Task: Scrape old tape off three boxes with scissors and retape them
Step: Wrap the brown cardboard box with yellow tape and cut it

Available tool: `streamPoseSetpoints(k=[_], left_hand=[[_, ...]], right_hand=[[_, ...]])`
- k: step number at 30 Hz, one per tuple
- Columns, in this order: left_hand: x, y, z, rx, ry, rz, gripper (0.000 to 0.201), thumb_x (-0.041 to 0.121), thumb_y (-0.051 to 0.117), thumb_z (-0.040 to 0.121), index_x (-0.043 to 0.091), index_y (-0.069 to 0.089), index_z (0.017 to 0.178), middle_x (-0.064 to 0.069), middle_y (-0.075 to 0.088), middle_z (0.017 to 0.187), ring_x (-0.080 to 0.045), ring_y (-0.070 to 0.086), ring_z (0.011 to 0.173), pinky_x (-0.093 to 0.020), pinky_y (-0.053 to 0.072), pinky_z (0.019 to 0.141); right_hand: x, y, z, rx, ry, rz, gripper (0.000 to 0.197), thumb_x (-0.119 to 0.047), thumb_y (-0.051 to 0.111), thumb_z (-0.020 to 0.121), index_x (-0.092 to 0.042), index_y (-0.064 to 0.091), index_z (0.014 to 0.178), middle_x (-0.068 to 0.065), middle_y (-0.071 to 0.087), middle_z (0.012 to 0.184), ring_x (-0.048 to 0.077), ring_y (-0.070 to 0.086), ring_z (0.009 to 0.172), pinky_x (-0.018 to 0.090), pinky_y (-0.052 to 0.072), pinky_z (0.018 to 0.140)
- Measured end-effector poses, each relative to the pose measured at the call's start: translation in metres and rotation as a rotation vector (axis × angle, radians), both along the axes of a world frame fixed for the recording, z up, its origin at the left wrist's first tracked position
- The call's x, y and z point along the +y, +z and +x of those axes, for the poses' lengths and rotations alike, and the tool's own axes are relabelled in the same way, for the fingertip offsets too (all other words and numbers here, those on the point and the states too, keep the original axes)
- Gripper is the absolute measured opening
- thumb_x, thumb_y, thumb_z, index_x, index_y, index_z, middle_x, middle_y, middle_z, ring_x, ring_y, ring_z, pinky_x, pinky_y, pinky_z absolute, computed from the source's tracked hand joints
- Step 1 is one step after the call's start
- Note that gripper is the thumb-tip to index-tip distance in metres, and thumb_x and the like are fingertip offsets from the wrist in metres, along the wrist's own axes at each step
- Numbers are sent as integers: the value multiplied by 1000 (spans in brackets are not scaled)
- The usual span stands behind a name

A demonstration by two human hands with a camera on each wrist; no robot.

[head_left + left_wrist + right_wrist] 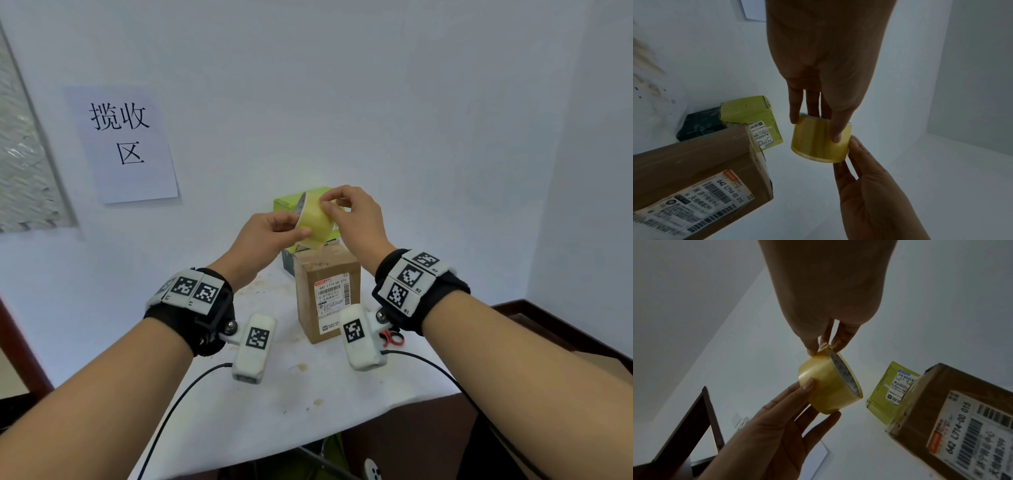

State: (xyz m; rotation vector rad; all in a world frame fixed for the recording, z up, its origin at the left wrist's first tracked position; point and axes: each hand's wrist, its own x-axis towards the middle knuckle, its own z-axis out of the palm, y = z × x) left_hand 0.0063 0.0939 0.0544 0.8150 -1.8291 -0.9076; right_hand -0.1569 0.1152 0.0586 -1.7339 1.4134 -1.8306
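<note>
A yellow tape roll (pixel 313 222) is held up in the air above the boxes. My left hand (pixel 298 228) grips it from the left, thumb on its outer face (pixel 835 129). My right hand (pixel 327 205) pinches the roll's upper rim (pixel 823 350) between thumb and fingertip. Below stands a brown box (pixel 327 291) with a white shipping label, upright on the white table (pixel 274 394). Behind it are a green box (pixel 291 202) and a dark box (pixel 287 263). The red handles of the scissors (pixel 392 337) lie on the table, partly hidden by my right wrist camera.
The table sits in a corner of white walls; a paper sign (pixel 126 144) hangs on the left wall. A dark wooden edge (pixel 534 315) runs along the right. Cables (pixel 178 404) trail from both wrist cameras across the near table.
</note>
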Motion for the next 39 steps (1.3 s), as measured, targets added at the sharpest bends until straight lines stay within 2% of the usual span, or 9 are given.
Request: streamPoseSetpoints(k=[5,9,15,23,26,31,33,36,39], left_hand=[[6,3,-4,-44,-9,-21,11,21,66,89,23,72,99,4,74,97,-7,68,90,-26,53,89],[5,11,-5,-122,205,-159,31,45,64,88,36,63,117,20,65,108,3,60,96,-16,44,78],[5,24,-16,-136,87,-236,34,21,69,88,25,62,121,14,66,113,0,59,107,-22,46,98],[4,20,-33,-170,152,-232,17,17,66,87,25,70,102,10,67,87,5,59,77,-3,43,69],[3,20,-34,-154,168,-208,15,18,67,87,23,71,100,7,67,86,1,60,77,-9,44,70],[0,20,-35,-109,176,-156,13,22,71,85,22,74,97,1,71,88,-4,62,77,-20,50,77],[-1,20,-36,-76,175,-126,11,22,73,83,22,74,94,0,72,90,-6,63,77,-22,51,79],[-4,18,-36,-35,192,-100,5,20,74,82,21,75,87,0,72,89,-8,65,79,-21,52,79],[-8,15,-33,24,201,-66,7,13,70,86,19,74,87,-1,72,88,-9,66,80,-22,53,79]], right_hand=[[-1,2,-1,-77,-22,47,5,-20,60,90,-22,64,87,0,62,109,18,59,97,39,49,89],[0,0,-5,-107,-22,68,6,-18,57,92,-19,63,91,-3,63,105,18,59,98,40,48,93],[1,-8,-5,-71,-8,85,5,-18,58,91,-17,63,92,-3,63,101,19,60,96,38,49,90],[8,-6,-7,7,-24,49,11,-16,59,89,-13,68,94,-9,58,90,5,49,76,14,38,65],[9,-6,-8,21,-28,35,11,-16,60,90,-13,69,94,-17,54,84,0,47,75,10,35,65],[7,-7,-10,77,-52,12,14,-20,60,90,-14,69,100,0,57,110,8,48,96,18,35,78],[6,-9,-9,99,-48,11,22,-23,63,89,-16,64,109,1,52,115,8,48,101,13,35,78],[9,-10,-9,67,-27,34,41,-31,67,86,-17,48,119,-2,46,113,5,45,97,5,34,72],[9,-10,-12,46,-30,162,33,-37,62,89,-14,45,106,-2,52,102,12,50,92,15,40,71]])
